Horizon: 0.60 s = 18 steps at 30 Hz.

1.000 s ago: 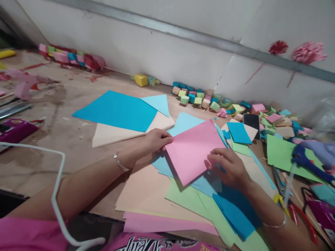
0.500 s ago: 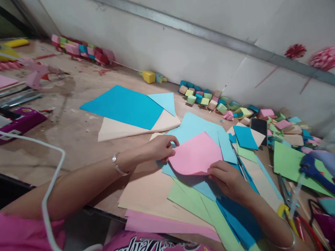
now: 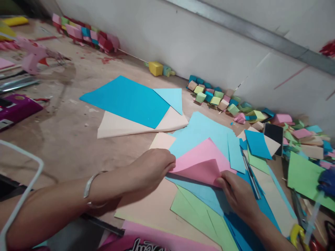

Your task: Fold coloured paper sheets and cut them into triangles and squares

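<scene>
A pink paper square (image 3: 202, 160) lies on a heap of coloured sheets on the table, bent over on itself along its near side. My left hand (image 3: 153, 165) pinches its left corner with closed fingers. My right hand (image 3: 237, 193) pinches the near right edge where the paper curls over. Light blue sheets (image 3: 206, 130) lie under the pink one, green sheets (image 3: 195, 212) and dark blue sheets (image 3: 246, 226) in front of it.
A big blue sheet (image 3: 127, 99) on a cream sheet (image 3: 117, 127) lies to the left. Small folded paper cubes (image 3: 211, 96) line the wall. A phone (image 3: 273, 134), scissors (image 3: 300, 223) and a green sheet (image 3: 305, 176) sit right. A purple tool (image 3: 15, 109) is at far left.
The pink square lay flat between my hands; both hands have since bent it over on itself, its near part curling up. The view has tilted closer to the table.
</scene>
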Each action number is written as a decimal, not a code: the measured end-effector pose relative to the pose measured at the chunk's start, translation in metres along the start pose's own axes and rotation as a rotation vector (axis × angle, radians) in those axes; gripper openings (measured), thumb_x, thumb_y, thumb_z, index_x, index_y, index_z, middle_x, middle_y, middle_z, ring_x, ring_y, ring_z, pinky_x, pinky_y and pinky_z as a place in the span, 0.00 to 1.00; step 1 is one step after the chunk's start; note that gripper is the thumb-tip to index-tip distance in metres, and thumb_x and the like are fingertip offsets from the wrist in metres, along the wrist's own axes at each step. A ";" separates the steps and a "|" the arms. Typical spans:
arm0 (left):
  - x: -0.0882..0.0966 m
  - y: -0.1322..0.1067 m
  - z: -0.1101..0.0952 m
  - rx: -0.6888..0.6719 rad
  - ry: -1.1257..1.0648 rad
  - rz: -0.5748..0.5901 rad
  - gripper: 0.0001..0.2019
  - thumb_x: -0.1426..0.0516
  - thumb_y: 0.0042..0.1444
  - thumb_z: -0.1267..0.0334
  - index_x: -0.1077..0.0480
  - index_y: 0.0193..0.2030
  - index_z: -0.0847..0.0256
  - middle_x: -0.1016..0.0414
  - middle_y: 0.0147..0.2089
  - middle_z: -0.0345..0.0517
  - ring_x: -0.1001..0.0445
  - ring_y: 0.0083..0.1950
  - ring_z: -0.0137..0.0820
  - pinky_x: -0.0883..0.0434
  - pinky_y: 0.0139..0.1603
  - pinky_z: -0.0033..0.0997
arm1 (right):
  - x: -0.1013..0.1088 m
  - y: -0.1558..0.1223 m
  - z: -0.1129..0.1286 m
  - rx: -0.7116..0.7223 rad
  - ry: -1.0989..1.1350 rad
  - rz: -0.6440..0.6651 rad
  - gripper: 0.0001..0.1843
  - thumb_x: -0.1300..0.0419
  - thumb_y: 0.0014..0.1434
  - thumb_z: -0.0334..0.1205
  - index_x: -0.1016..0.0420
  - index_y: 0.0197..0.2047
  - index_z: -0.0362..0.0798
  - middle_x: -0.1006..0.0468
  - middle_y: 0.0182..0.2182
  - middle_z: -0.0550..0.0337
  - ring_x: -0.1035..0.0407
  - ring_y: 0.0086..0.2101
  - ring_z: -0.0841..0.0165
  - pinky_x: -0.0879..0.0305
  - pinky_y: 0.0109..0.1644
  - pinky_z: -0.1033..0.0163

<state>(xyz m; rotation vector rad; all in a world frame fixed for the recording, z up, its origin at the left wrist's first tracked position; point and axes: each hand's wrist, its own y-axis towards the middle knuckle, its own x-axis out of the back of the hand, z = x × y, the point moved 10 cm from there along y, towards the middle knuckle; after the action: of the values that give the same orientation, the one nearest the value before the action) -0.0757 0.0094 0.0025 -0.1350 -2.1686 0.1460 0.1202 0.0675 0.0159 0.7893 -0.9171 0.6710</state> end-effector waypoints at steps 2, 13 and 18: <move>0.005 -0.002 -0.002 -0.008 -0.019 -0.022 0.15 0.49 0.61 0.60 0.31 0.25 0.61 0.30 0.27 0.42 0.34 0.28 0.30 0.43 0.29 0.29 | 0.004 0.000 0.008 0.036 -0.008 -0.034 0.08 0.49 0.66 0.36 0.35 0.34 0.51 0.30 0.23 0.63 0.35 0.23 0.70 0.41 0.25 0.65; 0.073 -0.021 -0.037 -0.326 -0.421 -0.388 0.06 0.41 0.57 0.59 0.26 0.31 0.56 0.24 0.30 0.42 0.26 0.31 0.28 0.29 0.29 0.26 | 0.084 -0.017 0.022 -0.107 -0.141 -0.251 0.12 0.48 0.65 0.35 0.28 0.48 0.56 0.19 0.38 0.56 0.24 0.39 0.62 0.28 0.41 0.58; 0.079 -0.043 -0.056 -0.574 -0.146 -0.595 0.09 0.45 0.62 0.66 0.24 0.42 0.51 0.22 0.41 0.44 0.24 0.40 0.28 0.27 0.39 0.27 | 0.099 -0.022 0.044 0.154 -0.123 -0.220 0.21 0.45 0.63 0.37 0.31 0.59 0.58 0.24 0.53 0.53 0.31 0.54 0.55 0.29 0.52 0.47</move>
<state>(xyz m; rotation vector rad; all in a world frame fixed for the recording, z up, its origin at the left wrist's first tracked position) -0.0756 -0.0179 0.1049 0.2052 -2.2424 -0.8274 0.1638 0.0359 0.1129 1.0614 -0.8804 0.5078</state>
